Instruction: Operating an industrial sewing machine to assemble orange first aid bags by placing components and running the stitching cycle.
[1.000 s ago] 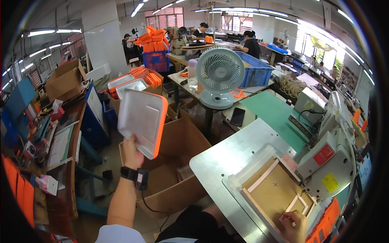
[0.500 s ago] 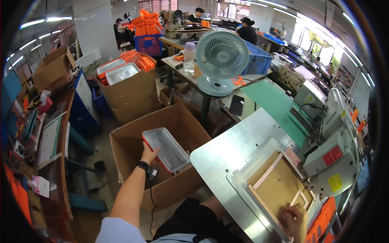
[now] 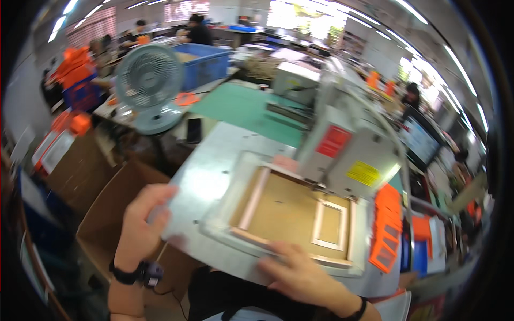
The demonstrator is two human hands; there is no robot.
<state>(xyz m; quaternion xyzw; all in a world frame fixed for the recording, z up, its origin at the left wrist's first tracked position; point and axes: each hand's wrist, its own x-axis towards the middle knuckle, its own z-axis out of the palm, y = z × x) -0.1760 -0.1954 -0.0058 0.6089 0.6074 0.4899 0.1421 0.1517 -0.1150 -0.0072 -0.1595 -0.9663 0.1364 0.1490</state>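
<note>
My left hand [image 3: 143, 227] is raised over the left edge of the metal machine table [image 3: 201, 187]. Its fingers are apart, and nothing shows between them. On the table a shallow rectangular frame [image 3: 254, 200] surrounds a tan board [image 3: 284, 214]. A smaller pale rectangular frame [image 3: 317, 222] stands inside it on the right. My right hand [image 3: 300, 274] lies at the frame's near edge, fingers stretched out and somewhat blurred. Just behind the board rises a grey machine head [image 3: 348, 155] with red and yellow labels.
Left of the table stands an open cardboard box [image 3: 101, 214]. Orange pieces with cut-out windows [image 3: 386, 230] hang at the table's right side. Beyond are a fan [image 3: 150, 80], a phone [image 3: 194, 131], a green work surface [image 3: 235, 104] and a blue crate [image 3: 206, 67].
My left hand has let go of the orange-rimmed tray and come right, out of the cardboard box. My right hand has left the small frame for the near edge. The view has swung right.
</note>
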